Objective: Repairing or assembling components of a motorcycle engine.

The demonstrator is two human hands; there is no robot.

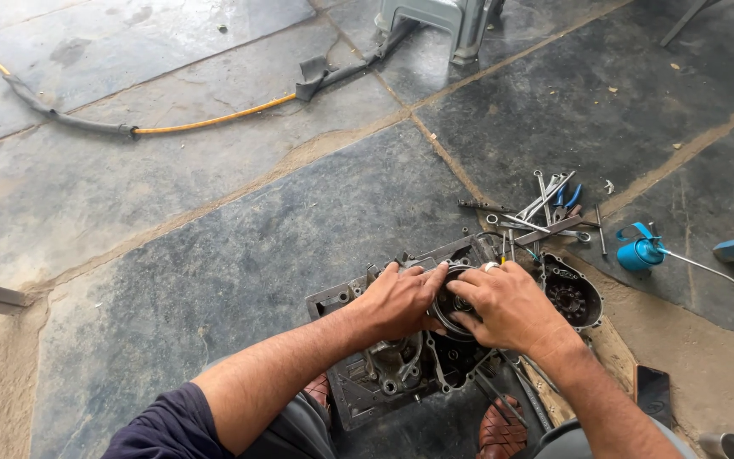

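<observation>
Both hands are pressing on a round metal part sitting in the middle of an engine case on the stone floor. The left hand is curling its fingers over the part's left rim; the right hand is gripping its right side. Uneven pressure is likely risking a tilt, so the part could jam or slip sideways. The loose wrenches and pliers and the blue oil can are lying near, where an elbow could be knocking them.
</observation>
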